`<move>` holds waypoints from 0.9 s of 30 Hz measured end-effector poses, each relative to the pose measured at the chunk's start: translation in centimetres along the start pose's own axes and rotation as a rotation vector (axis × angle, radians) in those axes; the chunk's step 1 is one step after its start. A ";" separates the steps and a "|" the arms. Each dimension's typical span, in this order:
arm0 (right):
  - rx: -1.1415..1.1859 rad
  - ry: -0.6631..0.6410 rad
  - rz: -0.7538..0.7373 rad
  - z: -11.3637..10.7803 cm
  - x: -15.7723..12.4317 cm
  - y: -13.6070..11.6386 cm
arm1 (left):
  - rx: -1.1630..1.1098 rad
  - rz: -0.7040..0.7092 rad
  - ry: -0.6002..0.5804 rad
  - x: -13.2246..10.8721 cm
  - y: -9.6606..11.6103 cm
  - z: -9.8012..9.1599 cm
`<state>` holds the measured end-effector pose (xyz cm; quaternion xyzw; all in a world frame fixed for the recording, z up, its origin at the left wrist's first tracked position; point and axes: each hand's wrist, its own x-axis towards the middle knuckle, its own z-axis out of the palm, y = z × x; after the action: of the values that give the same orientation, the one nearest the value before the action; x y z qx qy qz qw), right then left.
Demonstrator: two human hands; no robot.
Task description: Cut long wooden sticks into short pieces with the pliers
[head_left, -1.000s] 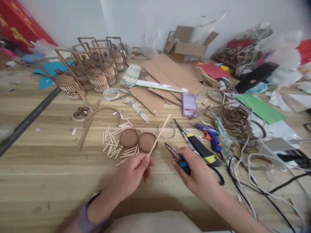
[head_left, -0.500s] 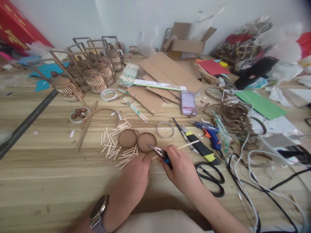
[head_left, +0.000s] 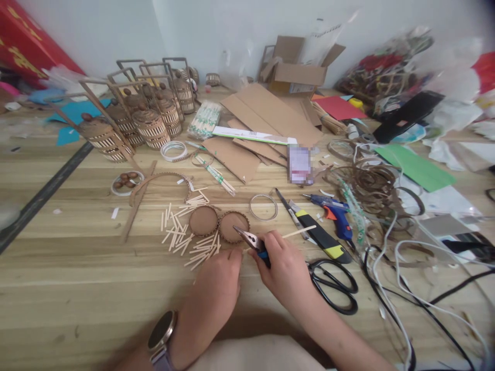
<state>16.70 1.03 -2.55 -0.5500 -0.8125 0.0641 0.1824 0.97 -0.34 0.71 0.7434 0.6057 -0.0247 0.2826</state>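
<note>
My right hand (head_left: 284, 263) is wrapped round a pair of pliers (head_left: 251, 241) with blue handles; their jaws point left over a round cardboard disc with a brown notched rim (head_left: 234, 226). A thin wooden stick (head_left: 299, 232) juts out to the right from under that hand, and its pale other end shows between my hands. My left hand (head_left: 220, 273) is closed in a pinch at this end, its fingertips partly hidden. Just beyond lie a second rimmed disc (head_left: 203, 220) and several short cut sticks (head_left: 176, 232).
Black-handled scissors (head_left: 336, 286), a utility knife (head_left: 320, 234) and a blue glue gun (head_left: 332, 208) lie to the right, near cables and coiled brown strips (head_left: 371, 172). Small lidded baskets with tall handles (head_left: 150, 126) stand at back left. Cardboard sheets (head_left: 270, 113) lie behind.
My left hand and its watch have shifted slightly to the right. The pliers and the stick have moved only a little in my right hand.
</note>
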 end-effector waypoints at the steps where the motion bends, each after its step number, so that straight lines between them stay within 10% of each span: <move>1: -0.005 -0.005 0.005 0.0 0.0 -0.1 | 0.003 -0.002 -0.003 0.0 0.0 0.0; 11: -0.042 0.005 0.000 0.0 0.2 -0.5 | -0.074 -0.008 0.070 0.1 0.0 0.4; 17: 0.299 -0.316 -0.148 -2.8 1.1 1.7 | -0.418 0.259 -0.113 0.1 -3.0 -1.3; 27: 0.615 -0.405 -0.094 -4.6 1.3 0.6 | -1.164 0.022 -0.208 1.3 -3.0 0.1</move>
<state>18.42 2.04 1.81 -0.4077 -0.7993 0.4043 0.1775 -1.41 1.08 -1.08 0.4661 0.4809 0.2418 0.7022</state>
